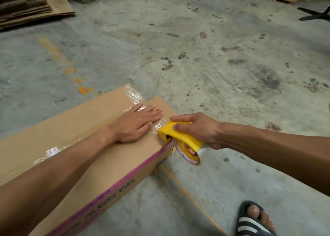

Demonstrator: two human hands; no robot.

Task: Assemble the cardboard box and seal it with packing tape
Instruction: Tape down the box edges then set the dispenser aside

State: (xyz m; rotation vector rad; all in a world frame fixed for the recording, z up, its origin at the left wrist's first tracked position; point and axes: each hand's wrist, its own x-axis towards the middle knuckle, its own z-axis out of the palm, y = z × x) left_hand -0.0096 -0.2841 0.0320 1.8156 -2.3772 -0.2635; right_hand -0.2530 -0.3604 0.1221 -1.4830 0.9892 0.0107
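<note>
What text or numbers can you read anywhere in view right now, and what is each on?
"99.99%", seen upside down: dark print on the side of the cardboard box.
Pink lettering beside it on the box's pink band: too blurred to read.
Red print on the tape roll in the yellow tape dispenser: too small to read.

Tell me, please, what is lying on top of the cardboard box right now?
On the cardboard box lie clear packing tape and the flat left hand. The tape under that hand is hidden, and so is the seam beneath it.
</note>
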